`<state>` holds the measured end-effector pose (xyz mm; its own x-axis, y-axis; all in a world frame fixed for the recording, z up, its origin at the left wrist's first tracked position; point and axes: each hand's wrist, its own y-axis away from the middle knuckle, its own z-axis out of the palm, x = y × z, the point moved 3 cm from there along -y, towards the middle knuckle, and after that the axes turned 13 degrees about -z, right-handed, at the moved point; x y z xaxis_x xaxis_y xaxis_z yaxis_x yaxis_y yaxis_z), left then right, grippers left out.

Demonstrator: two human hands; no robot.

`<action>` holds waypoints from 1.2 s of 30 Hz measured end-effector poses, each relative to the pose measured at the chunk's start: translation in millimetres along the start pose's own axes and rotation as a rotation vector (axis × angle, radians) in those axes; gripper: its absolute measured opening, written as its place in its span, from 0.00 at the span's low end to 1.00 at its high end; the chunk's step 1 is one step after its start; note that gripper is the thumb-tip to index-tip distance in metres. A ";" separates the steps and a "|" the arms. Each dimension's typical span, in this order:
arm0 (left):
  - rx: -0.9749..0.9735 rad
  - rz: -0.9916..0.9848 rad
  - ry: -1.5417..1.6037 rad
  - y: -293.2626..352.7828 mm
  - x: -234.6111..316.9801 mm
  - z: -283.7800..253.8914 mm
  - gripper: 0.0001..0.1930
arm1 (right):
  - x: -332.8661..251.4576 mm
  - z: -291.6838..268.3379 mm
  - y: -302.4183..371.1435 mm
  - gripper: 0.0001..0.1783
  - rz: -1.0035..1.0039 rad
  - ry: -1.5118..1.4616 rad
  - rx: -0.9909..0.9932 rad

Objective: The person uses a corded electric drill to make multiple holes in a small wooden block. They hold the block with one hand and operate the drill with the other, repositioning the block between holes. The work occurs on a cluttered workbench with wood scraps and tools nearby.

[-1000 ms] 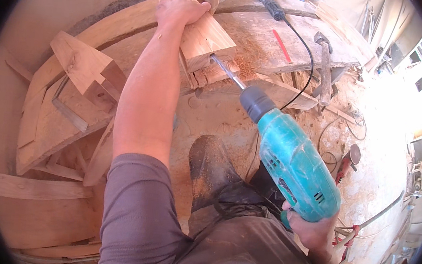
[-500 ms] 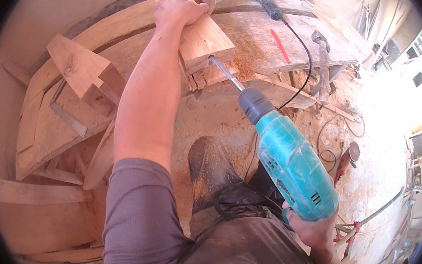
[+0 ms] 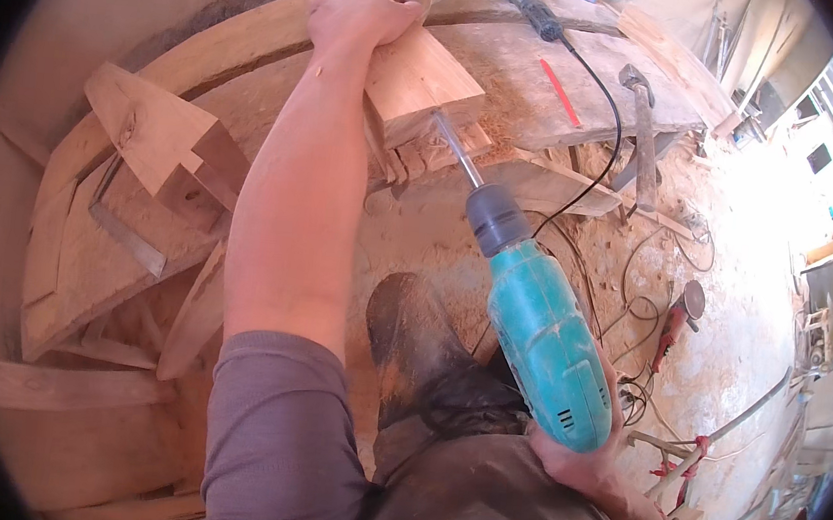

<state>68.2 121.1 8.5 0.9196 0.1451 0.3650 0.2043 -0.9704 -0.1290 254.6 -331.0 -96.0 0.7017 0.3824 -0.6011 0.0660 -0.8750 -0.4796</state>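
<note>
My left hand (image 3: 360, 19) is closed over the far part of a pale wooden block (image 3: 428, 75), pressing it onto the workbench (image 3: 513, 60). In my right hand (image 3: 572, 462) is a teal power drill (image 3: 542, 321), gripped from behind and below; its body hides most of my fingers. The drill bit (image 3: 458, 151) points away from me, its tip at the block's near end face. I cannot tell how deep it goes. Under the block lies another piece of wood (image 3: 435, 158) with notched edges.
A jointed wooden piece (image 3: 151, 128) and a metal square (image 3: 123, 219) lie at the left. On the right are a red pencil-like stick (image 3: 560, 92), a corded black tool (image 3: 533, 8) and a hammer (image 3: 641, 131). A red angle grinder (image 3: 673, 327) rests on the dusty floor among cords.
The drill's rear end has swung left and toward me with my right hand. The block's near end appears slightly farther right, with the bit still at its face. My left hand keeps its hold.
</note>
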 end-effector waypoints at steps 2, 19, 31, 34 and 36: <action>-0.052 0.002 -0.011 -14.1 -4.1 7.5 0.41 | 7.2 2.5 7.4 0.53 0.059 -0.120 -0.004; -0.028 -0.033 -0.006 0.0 1.2 2.0 0.42 | 21.9 19.9 15.1 0.52 0.135 -0.289 0.079; 0.019 -0.078 -0.033 0.9 1.0 1.2 0.39 | 24.0 21.0 14.8 0.54 0.099 -0.209 0.046; 0.039 -0.078 -0.054 -11.2 0.6 8.2 0.38 | 29.7 25.8 19.7 0.54 0.098 -0.250 0.064; 0.033 -0.074 -0.060 -14.5 1.3 9.8 0.38 | 32.1 28.1 20.8 0.54 0.081 -0.264 0.072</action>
<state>69.7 137.3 1.8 0.9198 0.2285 0.3190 0.2826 -0.9497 -0.1346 258.6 -328.6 -143.3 0.4931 0.3840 -0.7807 -0.0398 -0.8864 -0.4612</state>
